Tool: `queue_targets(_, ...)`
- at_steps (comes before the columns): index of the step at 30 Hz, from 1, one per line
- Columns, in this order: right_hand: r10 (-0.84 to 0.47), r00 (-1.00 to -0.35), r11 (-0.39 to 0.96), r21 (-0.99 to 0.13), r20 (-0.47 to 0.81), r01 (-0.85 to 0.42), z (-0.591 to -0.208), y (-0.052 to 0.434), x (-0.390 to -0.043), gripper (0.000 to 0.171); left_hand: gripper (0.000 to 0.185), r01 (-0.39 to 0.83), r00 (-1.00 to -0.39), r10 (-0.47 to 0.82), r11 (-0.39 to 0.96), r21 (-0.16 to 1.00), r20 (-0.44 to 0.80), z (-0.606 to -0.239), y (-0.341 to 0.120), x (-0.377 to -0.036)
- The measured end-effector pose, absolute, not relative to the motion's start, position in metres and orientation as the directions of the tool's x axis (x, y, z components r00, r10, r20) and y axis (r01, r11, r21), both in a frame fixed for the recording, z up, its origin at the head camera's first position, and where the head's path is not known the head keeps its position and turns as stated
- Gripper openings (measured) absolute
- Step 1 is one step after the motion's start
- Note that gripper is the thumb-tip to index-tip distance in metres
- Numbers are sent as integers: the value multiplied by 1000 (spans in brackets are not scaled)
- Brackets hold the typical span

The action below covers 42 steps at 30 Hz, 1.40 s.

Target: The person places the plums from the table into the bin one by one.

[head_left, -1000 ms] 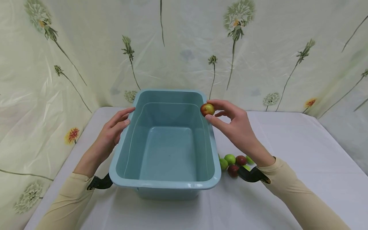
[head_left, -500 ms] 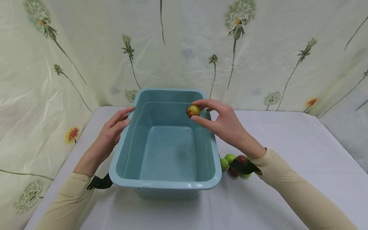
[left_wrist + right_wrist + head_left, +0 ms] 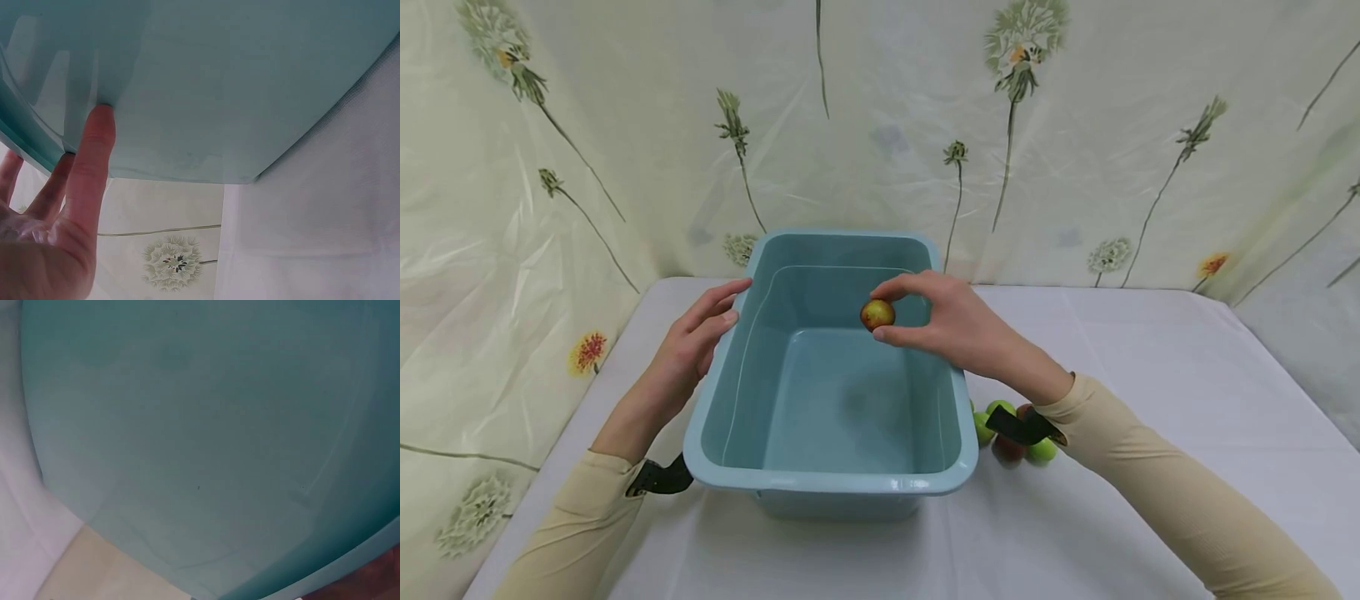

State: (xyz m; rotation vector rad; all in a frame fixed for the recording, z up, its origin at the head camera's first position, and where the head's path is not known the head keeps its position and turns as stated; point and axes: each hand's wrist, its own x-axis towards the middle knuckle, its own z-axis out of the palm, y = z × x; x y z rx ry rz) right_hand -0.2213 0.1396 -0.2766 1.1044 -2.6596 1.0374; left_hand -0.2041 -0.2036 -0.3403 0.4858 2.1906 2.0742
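Observation:
Between thumb and fingertips, my right hand (image 3: 951, 325) pinches a small round fruit (image 3: 877, 315), mottled red-brown and yellow-green like a jujube or plum. It is held above the inside of a deep light-blue plastic tub (image 3: 829, 482), apart from its floor. My left hand (image 3: 688, 333) is at the tub's left rim with fingers fairly straight; in the left wrist view a fingertip (image 3: 102, 112) touches the outer wall. The right wrist view is mostly filled by the tub's outer wall (image 3: 187, 437), and the fruit does not show there.
Several green and dark-red fruits, such as a green fruit (image 3: 1042, 451), lie right of the tub, partly hidden by the dark wrist strap (image 3: 1018, 425). White cloth (image 3: 1150, 400) covers the table. A dandelion-printed curtain (image 3: 865, 167) hangs behind and at the sides.
The right hand has carried the fruit left from the tub's right rim to over its inside, and slightly lower. My left hand and the tub have stayed in place.

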Motion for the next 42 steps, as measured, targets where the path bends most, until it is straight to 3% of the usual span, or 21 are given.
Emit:
queue_targets(12, -645, -732, 549, -532, 221, -644, -275, 140, -223, 36, 47, 168, -945, 288, 28, 985, 153, -341, -201, -204)
queue_targets(20, -629, -738, 539, -546, 246, -641, -277, 142, -220, 37, 47, 168, -945, 290, 28, 985, 153, -341, -200, -203)
queue_targets(33, -380, -818, 552, -604, 432, -575, -280, 166, -203, 39, 46, 162, -945, 291, 20, 987, 149, -340, -201, -202)
queue_targets(42, -283, -824, 549, -621, 492, -559, -285, 191, -192, 41, 46, 166, -943, 294, 16, 986, 154, -340, -202, -202)
